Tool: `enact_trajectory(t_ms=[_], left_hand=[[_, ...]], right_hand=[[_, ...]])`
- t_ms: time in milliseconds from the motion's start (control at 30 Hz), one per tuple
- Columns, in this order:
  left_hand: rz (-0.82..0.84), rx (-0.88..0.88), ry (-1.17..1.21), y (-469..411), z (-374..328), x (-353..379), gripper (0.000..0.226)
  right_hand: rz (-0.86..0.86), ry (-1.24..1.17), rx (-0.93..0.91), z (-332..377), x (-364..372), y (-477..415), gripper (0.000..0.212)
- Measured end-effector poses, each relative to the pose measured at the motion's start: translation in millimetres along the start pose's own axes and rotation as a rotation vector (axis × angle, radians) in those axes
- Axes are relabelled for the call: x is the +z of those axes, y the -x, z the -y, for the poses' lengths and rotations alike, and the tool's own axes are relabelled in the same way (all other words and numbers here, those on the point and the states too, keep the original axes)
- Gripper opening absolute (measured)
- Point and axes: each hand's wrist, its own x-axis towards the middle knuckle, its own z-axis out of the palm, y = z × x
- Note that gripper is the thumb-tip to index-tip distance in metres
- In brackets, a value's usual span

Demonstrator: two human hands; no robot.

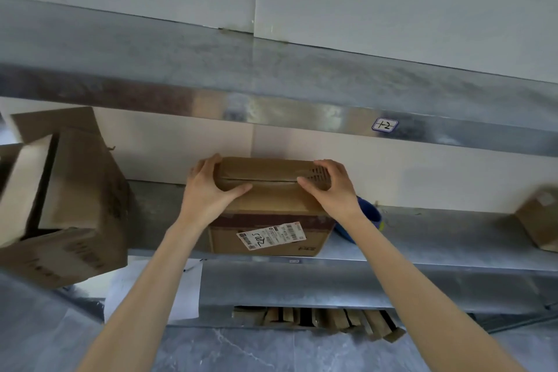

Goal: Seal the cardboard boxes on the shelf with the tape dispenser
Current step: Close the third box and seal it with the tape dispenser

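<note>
A brown cardboard box (268, 208) with a white shipping label on its front stands on the metal shelf (422, 238). Its two top flaps are folded down and meet in a seam along the middle. My left hand (208, 187) grips the box's left top edge, thumb lying on the near flap. My right hand (329, 187) grips the right top edge the same way. A blue object (370, 217), partly hidden behind my right wrist, lies on the shelf just right of the box; whether it is the tape dispenser I cannot tell.
Open cardboard boxes (66, 196) are stacked at the left. Another small box (540, 217) sits at the far right of the shelf. An upper shelf (271, 84) hangs close overhead. Flattened cardboard (320, 320) lies under the lower shelf, and a white sheet (187, 290) hangs from the front edge.
</note>
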Motion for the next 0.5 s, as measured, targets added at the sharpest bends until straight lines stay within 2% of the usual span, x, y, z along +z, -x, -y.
enact_trajectory(t_ms=[100,300,500], left_hand=[[-0.033,0.049,-0.066,4,0,9,0.085],[0.029,0.096,0.019,7,5,13,0.064],[0.029,0.079,0.010,5,6,13,0.060]], right_hand=[[-0.028,0.044,-0.035,-3,12,2,0.057],[0.073,-0.058,-0.015,-14,12,4,0.058],[0.015,-0.095,0.016,-10,11,6,0.068]])
